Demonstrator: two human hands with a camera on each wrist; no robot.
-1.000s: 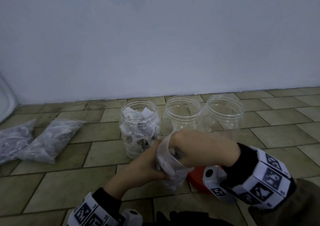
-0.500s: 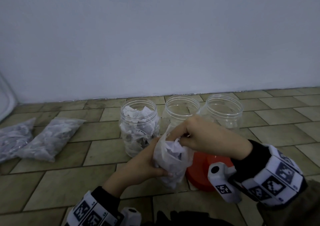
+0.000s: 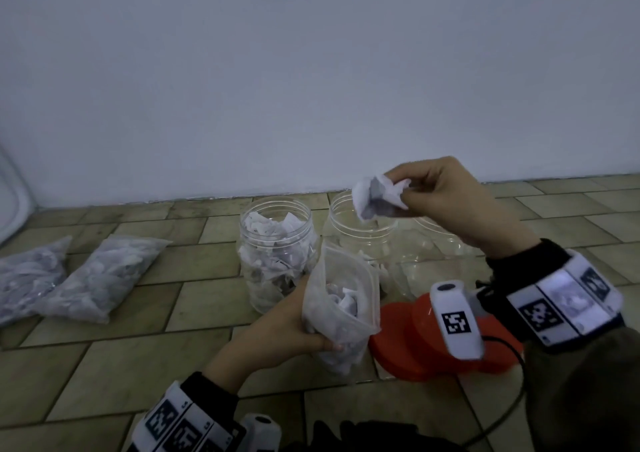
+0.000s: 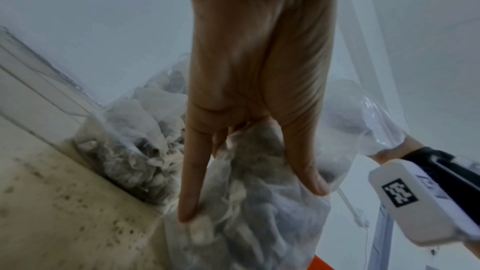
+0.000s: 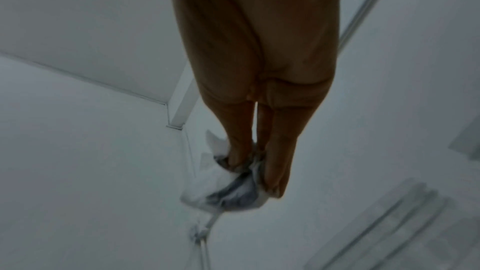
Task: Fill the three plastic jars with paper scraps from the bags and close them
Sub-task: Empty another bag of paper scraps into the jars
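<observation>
Head view, drop line: while the right hand (image 3: 446, 202) pinches a wad of paper scraps (image 3: 377, 198) at upper centre of the frame, the wad hangs directly over the mouth of the middle jar (image 3: 360, 237), so I judge the move ahead is a short descent and release.
Head view, nearer hand: the right hand is plainly closer to that jar; the left hand (image 3: 287, 327), lower centre, grips the open bag (image 3: 339, 316) upright, mouth up, in front of the jars.
Head view, jars: the left jar (image 3: 277, 254) looks nearly full of scraps, the middle jar nearly bare, and the right jar (image 3: 436, 243) is mostly hidden behind the right wrist.
Head view, other things: red lids (image 3: 408, 340) lie just right of the bag; two full bags (image 3: 104, 278) rest at far left.
Left wrist view, grip: fingers (image 4: 192, 171) curl round the crumpled bag (image 4: 246, 202), scraps showing through the clear film.
Right wrist view, grip: fingertips (image 5: 275, 171) close on the white and grey wad (image 5: 223, 190); no jar is visible.
</observation>
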